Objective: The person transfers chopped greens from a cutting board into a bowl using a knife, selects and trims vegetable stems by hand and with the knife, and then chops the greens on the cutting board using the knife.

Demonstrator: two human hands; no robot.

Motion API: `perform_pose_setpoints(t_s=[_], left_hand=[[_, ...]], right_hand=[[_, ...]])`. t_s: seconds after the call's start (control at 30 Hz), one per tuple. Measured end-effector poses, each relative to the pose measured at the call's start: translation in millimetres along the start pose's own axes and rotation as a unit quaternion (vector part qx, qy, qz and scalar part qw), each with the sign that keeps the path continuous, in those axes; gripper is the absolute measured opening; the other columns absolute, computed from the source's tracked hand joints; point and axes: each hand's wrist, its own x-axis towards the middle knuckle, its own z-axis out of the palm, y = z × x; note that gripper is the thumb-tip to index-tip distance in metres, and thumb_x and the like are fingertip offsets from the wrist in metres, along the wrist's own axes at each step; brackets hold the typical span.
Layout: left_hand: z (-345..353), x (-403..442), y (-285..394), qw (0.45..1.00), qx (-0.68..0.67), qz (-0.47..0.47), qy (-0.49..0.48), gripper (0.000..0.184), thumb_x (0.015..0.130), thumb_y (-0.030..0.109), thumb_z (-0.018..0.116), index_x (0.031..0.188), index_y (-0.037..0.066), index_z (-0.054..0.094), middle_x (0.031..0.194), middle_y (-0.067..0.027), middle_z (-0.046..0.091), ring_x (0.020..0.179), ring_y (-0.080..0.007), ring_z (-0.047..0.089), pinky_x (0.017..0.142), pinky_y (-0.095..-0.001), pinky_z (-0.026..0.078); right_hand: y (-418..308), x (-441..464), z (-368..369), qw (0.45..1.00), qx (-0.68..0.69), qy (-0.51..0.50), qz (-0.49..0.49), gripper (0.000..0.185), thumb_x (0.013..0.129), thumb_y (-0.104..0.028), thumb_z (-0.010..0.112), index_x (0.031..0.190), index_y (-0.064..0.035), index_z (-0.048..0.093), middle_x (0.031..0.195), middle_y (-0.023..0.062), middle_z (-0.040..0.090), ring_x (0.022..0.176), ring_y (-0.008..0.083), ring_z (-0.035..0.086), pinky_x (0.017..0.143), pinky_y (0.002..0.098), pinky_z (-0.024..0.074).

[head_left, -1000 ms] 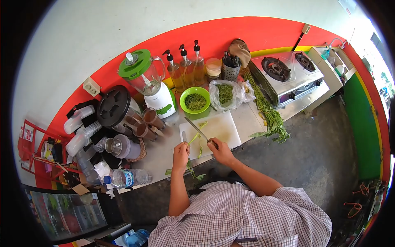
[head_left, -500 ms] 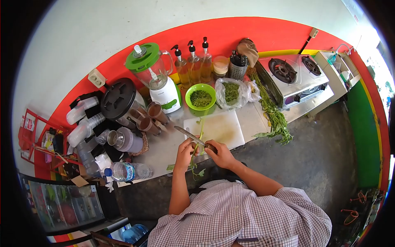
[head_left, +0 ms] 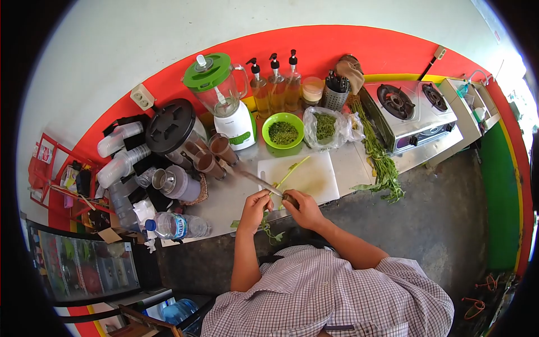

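My left hand [head_left: 256, 209] is closed round a leafy green stem [head_left: 291, 173], whose upper part slants over the white cutting board [head_left: 323, 178]. Its leaves hang below my fingers, past the counter's front edge. Gripped in my right hand [head_left: 304, 210] is a knife [head_left: 259, 181], its blade pointing up and left across the stem. The blade looks slightly blurred. Behind the board stands a green bowl [head_left: 300, 136] holding small chopped green pieces. Beside it, a clear plastic bag [head_left: 310, 132] contains more green pieces.
A bundle of leafy stems [head_left: 384, 165] lies right of the board, near the gas stove [head_left: 401, 132]. Leftward stand a blender [head_left: 234, 128], brown cups [head_left: 210, 165] and a water bottle [head_left: 188, 226]. Pump bottles [head_left: 276, 92] line the red wall.
The stem now leans further right over the board. The knife has tilted slightly and its blade is blurred. The whole view has shifted a little, with the counter things appearing further right.
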Motion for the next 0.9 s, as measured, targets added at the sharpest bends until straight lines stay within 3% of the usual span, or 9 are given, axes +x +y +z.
perform_pose_setpoints(t_s=[0.03, 0.1, 0.23, 0.37, 0.47, 0.53, 0.63, 0.83, 0.9], left_hand=[[1, -2, 2, 1.0, -0.001, -0.003, -0.002, 0.04, 0.103, 0.009, 0.048, 0.138, -0.007, 0.056, 0.071, -0.0001, 0.051, 0.068, -0.0114, 0.048, 0.068, -0.0271, 0.042], [5, -3, 8, 0.997, -0.06, -0.037, -0.029, 0.041, 0.102, 0.007, 0.046, 0.14, -0.008, 0.054, 0.069, 0.0002, 0.049, 0.069, -0.0128, 0.047, 0.07, -0.028, 0.042], [8, -1, 7, 0.998, -0.035, -0.039, -0.024, 0.043, 0.102, 0.008, 0.045, 0.141, -0.01, 0.051, 0.069, 0.0005, 0.047, 0.07, -0.0127, 0.047, 0.07, -0.028, 0.042], [6, 2, 7, 0.997, -0.071, -0.035, -0.022, 0.044, 0.102, 0.008, 0.045, 0.142, -0.01, 0.051, 0.069, 0.0002, 0.048, 0.07, -0.013, 0.048, 0.07, -0.028, 0.042], [3, 0, 11, 0.995, -0.086, -0.035, -0.018, 0.044, 0.101, 0.008, 0.045, 0.141, -0.01, 0.051, 0.069, -0.0001, 0.048, 0.07, -0.0132, 0.049, 0.07, -0.0277, 0.042], [1, -1, 13, 0.995, -0.09, -0.037, -0.015, 0.044, 0.101, 0.007, 0.045, 0.141, -0.01, 0.051, 0.069, -0.0003, 0.049, 0.069, -0.0133, 0.049, 0.07, -0.0276, 0.042], [-2, -3, 10, 0.996, -0.087, -0.028, -0.005, 0.044, 0.1, 0.007, 0.045, 0.14, -0.01, 0.052, 0.068, -0.0004, 0.049, 0.068, -0.0135, 0.049, 0.068, -0.0275, 0.042], [-5, -3, 14, 0.994, -0.101, -0.032, -0.023, 0.045, 0.098, 0.007, 0.045, 0.139, -0.01, 0.053, 0.067, 0.0001, 0.048, 0.067, -0.0132, 0.048, 0.066, -0.0265, 0.04], [-5, -4, 11, 0.995, -0.097, -0.016, -0.029, 0.045, 0.098, 0.007, 0.045, 0.138, -0.01, 0.054, 0.067, 0.0007, 0.047, 0.066, -0.0127, 0.047, 0.065, -0.026, 0.04]], right_hand=[[0, -2, 0, 0.999, -0.011, -0.007, -0.05, 0.028, 0.094, -0.022, 0.066, 0.113, -0.0011, 0.062, 0.096, 0.0211, 0.068, 0.086, 0.0421, 0.066, 0.075, 0.0463, 0.0525], [3, -5, 1, 0.999, -0.016, -0.005, -0.03, 0.029, 0.095, -0.021, 0.066, 0.115, -0.0003, 0.062, 0.096, 0.0215, 0.068, 0.086, 0.0418, 0.067, 0.076, 0.0454, 0.0526], [2, -9, 4, 0.999, -0.044, 0.015, 0.004, 0.03, 0.095, -0.02, 0.065, 0.116, 0.0007, 0.061, 0.096, 0.022, 0.068, 0.086, 0.0413, 0.067, 0.076, 0.0445, 0.0525], [-2, -8, 2, 0.999, -0.043, 0.025, -0.018, 0.029, 0.095, -0.02, 0.065, 0.115, 0.001, 0.061, 0.094, 0.0224, 0.068, 0.084, 0.0412, 0.067, 0.075, 0.0447, 0.0523], [2, -3, 3, 0.999, -0.031, 0.035, 0.006, 0.028, 0.095, -0.02, 0.065, 0.114, 0.0013, 0.062, 0.092, 0.0223, 0.068, 0.08, 0.0404, 0.066, 0.073, 0.0444, 0.052], [3, 1, 1, 0.995, -0.004, 0.032, 0.098, 0.026, 0.096, -0.023, 0.066, 0.111, -0.001, 0.063, 0.09, 0.0207, 0.068, 0.08, 0.0422, 0.066, 0.071, 0.0465, 0.0517], [-1, 1, 1, 0.999, -0.01, 0.042, -0.001, 0.026, 0.096, -0.022, 0.065, 0.11, -0.0006, 0.063, 0.085, 0.021, 0.068, 0.076, 0.0419, 0.066, 0.069, 0.0459, 0.0511], [0, 4, 3, 0.995, 0.03, 0.02, 0.097, 0.023, 0.096, -0.02, 0.064, 0.11, -0.0011, 0.063, 0.081, 0.0209, 0.067, 0.074, 0.0403, 0.066, 0.067, 0.0449, 0.0504], [-1, 3, 0, 0.998, 0.027, 0.024, 0.05, 0.023, 0.097, -0.02, 0.064, 0.11, -0.0009, 0.063, 0.081, 0.0207, 0.066, 0.072, 0.0397, 0.065, 0.066, 0.0444, 0.0503]])
